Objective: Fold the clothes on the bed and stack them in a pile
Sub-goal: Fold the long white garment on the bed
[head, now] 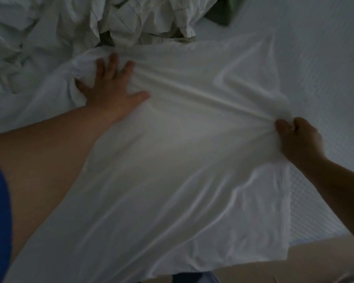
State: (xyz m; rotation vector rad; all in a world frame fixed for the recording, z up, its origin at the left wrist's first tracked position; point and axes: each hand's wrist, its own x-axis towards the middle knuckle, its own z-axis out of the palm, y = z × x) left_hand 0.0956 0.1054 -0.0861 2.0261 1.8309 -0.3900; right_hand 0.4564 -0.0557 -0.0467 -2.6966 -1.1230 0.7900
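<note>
Head view: white garment [172, 160] spread on the bed [325, 58]. Left hand [110, 90] presses its far-left part, fingers splayed flat. Right hand [296, 137] pinches its right edge, fingers curled. Crumpled clothes [139, 19] lie beyond.

Spread across the centre of the frame on the bed [325, 58]: a T-shirt [172, 160], lower edge hanging past the mattress edge. Left hand [108, 88] flat on its upper left part; right hand [298, 139] on its right edge. Crumpled clothes [139, 19] behind, along the top of the frame.
</note>
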